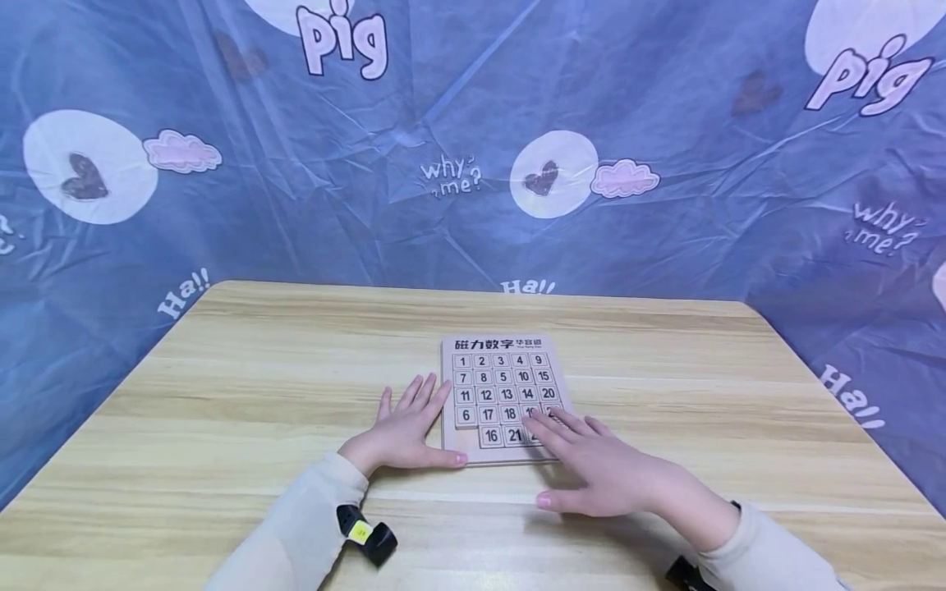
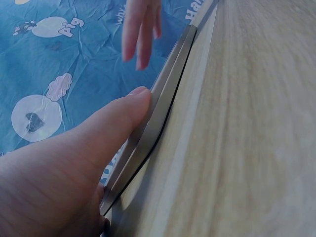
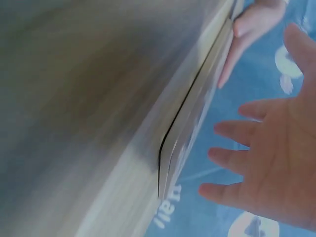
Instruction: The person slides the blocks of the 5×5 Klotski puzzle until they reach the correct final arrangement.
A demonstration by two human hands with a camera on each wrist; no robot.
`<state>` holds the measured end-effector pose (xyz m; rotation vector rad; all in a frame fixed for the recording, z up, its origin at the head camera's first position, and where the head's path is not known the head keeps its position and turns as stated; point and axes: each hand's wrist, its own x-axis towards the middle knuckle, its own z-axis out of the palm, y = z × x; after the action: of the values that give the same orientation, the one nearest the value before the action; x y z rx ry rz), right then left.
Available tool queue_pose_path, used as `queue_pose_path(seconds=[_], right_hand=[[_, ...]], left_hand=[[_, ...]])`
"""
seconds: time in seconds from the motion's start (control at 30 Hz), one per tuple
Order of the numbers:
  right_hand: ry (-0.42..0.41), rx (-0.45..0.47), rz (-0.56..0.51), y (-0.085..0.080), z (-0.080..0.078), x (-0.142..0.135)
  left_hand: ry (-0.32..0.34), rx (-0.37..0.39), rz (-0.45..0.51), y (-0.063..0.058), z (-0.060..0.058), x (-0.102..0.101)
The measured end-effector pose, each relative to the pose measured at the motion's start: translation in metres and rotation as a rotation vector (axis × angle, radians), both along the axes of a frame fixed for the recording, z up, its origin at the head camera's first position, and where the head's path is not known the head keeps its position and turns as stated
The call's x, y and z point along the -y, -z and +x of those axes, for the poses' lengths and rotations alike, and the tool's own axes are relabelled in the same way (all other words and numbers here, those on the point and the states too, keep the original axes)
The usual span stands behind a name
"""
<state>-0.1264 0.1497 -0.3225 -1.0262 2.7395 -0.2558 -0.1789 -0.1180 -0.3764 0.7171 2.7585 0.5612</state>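
Observation:
A number sliding puzzle lies flat on the wooden table, with rows of numbered square tiles. Bare tray shows at the lower left, beside tile 16. My left hand rests along the puzzle's left side, fingers spread. Its thumb lies over the lower left corner of the frame. Above the lower right of the puzzle, my right hand is held with fingers extended, covering some tiles in the head view. In the right wrist view, a gap separates its spread fingertips from the puzzle's edge.
The table has light wood grain and rounded far corners. Behind it hangs a blue printed cloth. Wrist cameras sit by both sleeves, the left one close over the tabletop.

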Motion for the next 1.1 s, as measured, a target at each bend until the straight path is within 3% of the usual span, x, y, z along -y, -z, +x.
queue_pose_path(seconds=[0.2, 0.57, 1.1], right_hand=[[0.060, 0.003, -0.040, 0.003, 0.008, -0.019], [0.081, -0.033, -0.104, 0.000, 0.016, -0.029], [0.026, -0.064, -0.139, 0.003, 0.017, -0.033]], left_hand=[[0.002, 0.001, -0.001, 0.001, -0.001, 0.000], [-0.001, -0.003, -0.004, 0.001, -0.002, 0.001], [-0.012, 0.003, 0.000, 0.000, 0.000, -0.002]])
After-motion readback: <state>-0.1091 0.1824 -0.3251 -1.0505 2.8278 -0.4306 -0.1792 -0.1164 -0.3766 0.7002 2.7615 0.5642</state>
